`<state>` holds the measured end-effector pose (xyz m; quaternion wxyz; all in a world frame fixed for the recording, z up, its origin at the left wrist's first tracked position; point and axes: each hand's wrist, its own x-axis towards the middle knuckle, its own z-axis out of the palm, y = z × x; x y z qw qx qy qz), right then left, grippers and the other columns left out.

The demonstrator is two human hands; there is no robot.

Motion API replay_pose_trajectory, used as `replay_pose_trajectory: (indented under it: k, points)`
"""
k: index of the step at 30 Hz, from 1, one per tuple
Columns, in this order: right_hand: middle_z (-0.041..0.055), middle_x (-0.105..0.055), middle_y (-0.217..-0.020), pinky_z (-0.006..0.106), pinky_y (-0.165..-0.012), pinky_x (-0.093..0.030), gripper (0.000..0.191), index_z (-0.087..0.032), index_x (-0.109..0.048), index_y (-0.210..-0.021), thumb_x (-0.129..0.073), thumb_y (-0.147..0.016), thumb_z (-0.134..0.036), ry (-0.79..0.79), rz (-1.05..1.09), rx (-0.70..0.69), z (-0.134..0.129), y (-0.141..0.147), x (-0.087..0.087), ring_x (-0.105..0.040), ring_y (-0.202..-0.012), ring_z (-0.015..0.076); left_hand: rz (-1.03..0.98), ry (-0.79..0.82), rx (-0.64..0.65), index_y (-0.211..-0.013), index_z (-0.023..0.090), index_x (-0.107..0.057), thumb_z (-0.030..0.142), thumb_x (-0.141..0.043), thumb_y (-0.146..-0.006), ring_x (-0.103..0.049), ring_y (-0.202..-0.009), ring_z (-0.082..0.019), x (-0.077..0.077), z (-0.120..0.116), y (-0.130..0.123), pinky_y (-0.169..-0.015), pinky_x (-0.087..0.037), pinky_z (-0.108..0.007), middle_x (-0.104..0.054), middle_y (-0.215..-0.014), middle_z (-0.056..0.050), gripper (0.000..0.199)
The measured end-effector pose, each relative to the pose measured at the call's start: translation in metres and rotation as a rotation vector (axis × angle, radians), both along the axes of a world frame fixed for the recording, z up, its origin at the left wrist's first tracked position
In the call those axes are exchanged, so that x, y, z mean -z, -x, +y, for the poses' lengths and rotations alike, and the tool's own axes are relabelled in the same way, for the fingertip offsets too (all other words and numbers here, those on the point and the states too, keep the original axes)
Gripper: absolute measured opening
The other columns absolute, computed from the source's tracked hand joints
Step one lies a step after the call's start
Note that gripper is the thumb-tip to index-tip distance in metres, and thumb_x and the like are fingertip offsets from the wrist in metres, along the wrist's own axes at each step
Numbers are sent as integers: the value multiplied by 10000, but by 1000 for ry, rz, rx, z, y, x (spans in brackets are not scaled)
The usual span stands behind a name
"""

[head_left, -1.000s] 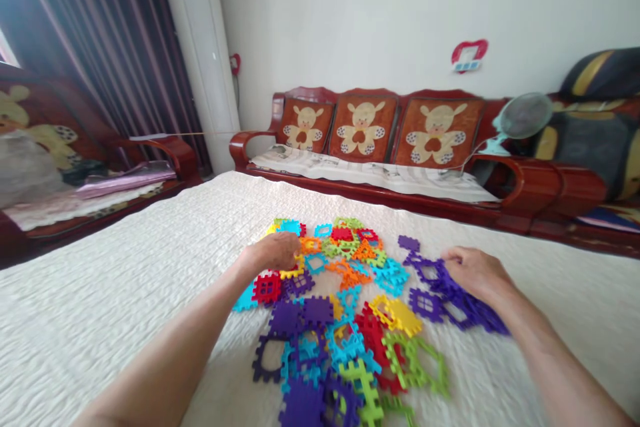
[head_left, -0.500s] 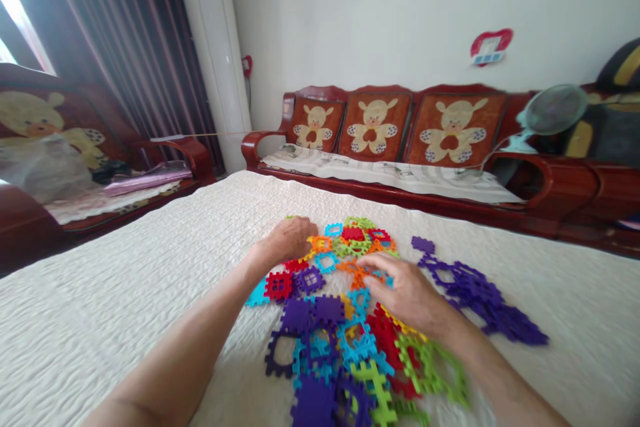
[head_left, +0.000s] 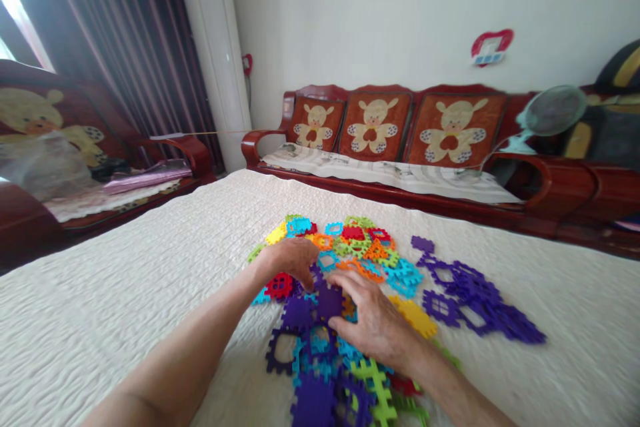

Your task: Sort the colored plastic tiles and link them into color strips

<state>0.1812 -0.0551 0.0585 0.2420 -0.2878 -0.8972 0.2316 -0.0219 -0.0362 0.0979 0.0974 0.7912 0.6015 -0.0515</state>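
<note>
My left hand is over the left part of a heap of plastic interlocking tiles, fingers bent downward and thumb apart from them. Under its fingertips lies a purple tile, partly hidden; a red window tile is beside the wrist. My right hand hovers palm down over the middle of the heap, with thumb and fingers spread. A solid purple tile lies just below its fingertips. Blue tiles and a yellow tile are to its right.
A separate pile of purple tiles spreads to the right on the quilted cream cover. More green and purple tiles lie nearest me. Beyond stand a wooden sofa with bear cushions and a small fan.
My left hand has moved nearer to me, uncovering yellow and blue tiles behind it. My right hand has shifted left and nearer. A purple window tile now lies by the purple pile.
</note>
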Motion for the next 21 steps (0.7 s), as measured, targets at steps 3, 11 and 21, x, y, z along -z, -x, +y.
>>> replay_pose_trajectory:
  k: [3, 11, 21]
  points:
    - [59, -611, -1123, 341, -916, -425, 448, -204, -579, -1128, -589, -685, -140, 41, 56, 18, 2, -1, 0, -556, -1032, 198, -34, 18, 47, -889, 189, -627, 370, -691, -593, -520, -710, -143, 0, 5, 5, -605, -384, -233, -612, -810, -12, 353]
    - [42, -674, -945, 317, -778, -488, 378, -190, -575, -1141, -541, -785, -311, 258, 250, 213, 19, -8, 6, -619, -839, 185, -590, 55, 2, -805, 173, -579, 280, -562, -708, -424, -548, -65, -4, 11, 11, -496, -312, -186, -504, -620, 53, 146]
    - [35, -684, -931, 286, -722, -489, 333, -172, -606, -1058, -512, -779, -329, 481, 392, 233, 30, -17, 2, -617, -818, 177, -957, 173, -38, -895, 164, -580, 347, -569, -732, -509, -580, -77, 2, 8, -13, -525, -383, -194, -579, -673, 30, 245]
